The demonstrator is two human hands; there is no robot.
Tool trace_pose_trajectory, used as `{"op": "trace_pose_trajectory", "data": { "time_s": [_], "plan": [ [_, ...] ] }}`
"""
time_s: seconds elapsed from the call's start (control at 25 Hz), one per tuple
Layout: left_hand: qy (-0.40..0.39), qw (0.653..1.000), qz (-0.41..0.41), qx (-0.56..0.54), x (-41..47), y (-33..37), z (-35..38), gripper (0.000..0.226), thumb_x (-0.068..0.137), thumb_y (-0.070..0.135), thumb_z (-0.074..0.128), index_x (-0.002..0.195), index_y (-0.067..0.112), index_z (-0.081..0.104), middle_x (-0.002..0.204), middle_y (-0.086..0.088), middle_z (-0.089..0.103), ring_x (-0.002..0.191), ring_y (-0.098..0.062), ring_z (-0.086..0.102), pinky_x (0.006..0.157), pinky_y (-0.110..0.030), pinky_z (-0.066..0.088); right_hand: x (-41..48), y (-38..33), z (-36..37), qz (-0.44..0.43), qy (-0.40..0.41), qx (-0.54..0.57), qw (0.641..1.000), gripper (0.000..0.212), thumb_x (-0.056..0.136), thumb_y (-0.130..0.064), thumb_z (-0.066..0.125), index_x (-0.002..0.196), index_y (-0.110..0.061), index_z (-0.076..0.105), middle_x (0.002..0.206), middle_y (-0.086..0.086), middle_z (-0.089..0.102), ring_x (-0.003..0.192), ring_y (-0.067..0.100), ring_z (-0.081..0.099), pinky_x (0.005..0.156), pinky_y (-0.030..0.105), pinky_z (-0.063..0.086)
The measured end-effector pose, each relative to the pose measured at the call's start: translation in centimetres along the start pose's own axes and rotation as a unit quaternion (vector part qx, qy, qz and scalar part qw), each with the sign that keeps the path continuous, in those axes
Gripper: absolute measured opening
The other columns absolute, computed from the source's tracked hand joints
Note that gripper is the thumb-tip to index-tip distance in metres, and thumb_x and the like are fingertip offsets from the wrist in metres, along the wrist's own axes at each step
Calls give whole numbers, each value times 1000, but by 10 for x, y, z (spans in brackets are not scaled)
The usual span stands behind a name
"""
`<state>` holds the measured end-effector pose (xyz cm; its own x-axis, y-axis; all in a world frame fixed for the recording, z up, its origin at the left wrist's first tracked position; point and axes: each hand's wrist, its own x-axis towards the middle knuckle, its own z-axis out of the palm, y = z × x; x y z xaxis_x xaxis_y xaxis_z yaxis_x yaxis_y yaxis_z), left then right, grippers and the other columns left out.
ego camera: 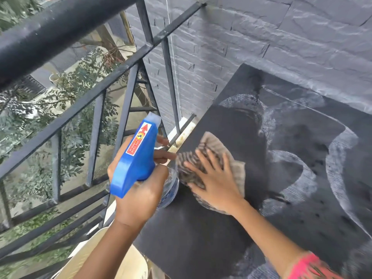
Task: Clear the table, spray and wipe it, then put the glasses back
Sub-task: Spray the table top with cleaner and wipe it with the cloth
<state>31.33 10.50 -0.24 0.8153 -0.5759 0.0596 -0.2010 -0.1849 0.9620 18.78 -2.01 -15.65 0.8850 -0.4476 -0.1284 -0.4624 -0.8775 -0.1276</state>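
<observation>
The dark table (221,238) fills the lower right, with pale dusty arcs and wet dark swaths on its top. My right hand (213,182) lies flat with fingers spread on a grey-brown striped cloth (213,146), pressing it onto the table near the left edge. My left hand (138,196) grips a spray bottle (136,158) with a blue trigger head and a clear body, held just off the table's left edge with the nozzle pointing up and away. No glasses are in view.
A black metal railing (96,93) runs along the left with trees below it. A grey brick wall (261,41) stands behind the table. A cream-coloured chair (124,264) sits under my left arm at the bottom.
</observation>
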Motion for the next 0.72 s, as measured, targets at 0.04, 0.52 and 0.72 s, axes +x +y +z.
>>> {"op": "trace_pose_trajectory", "data": {
  "time_s": [0.04, 0.52, 0.72],
  "plan": [
    [-6, 1000, -2, -12, 0, 0, 0, 28, 57, 25, 51, 79, 11, 60, 77, -4, 70, 75, -18, 68, 71, -26, 51, -16, 18, -1, 14, 3, -9, 1000, 59, 88, -69, 5, 143, -50, 4, 158, -2, -2, 145, 26, -3, 111, 58, -4],
    [-64, 994, -83, -17, 18, 49, 38, 15, 67, -4, 54, 80, -3, 62, 67, 2, 53, 50, 15, 54, 54, 1, 38, 17, 43, -1, 42, 20, 7, 999, 58, 91, -65, 16, 145, -46, 9, 158, -1, -2, 145, 28, -3, 111, 63, 0],
    [-162, 982, -97, 8, 71, 56, 93, 32, 85, -13, 49, 58, 5, 50, 93, -8, 48, 82, -13, 49, 60, -5, 38, -12, 137, -9, 204, 43, 4, 978, 59, 88, -65, 17, 144, -47, 10, 158, -6, -1, 145, 22, -1, 114, 55, -3]
  ]
}}
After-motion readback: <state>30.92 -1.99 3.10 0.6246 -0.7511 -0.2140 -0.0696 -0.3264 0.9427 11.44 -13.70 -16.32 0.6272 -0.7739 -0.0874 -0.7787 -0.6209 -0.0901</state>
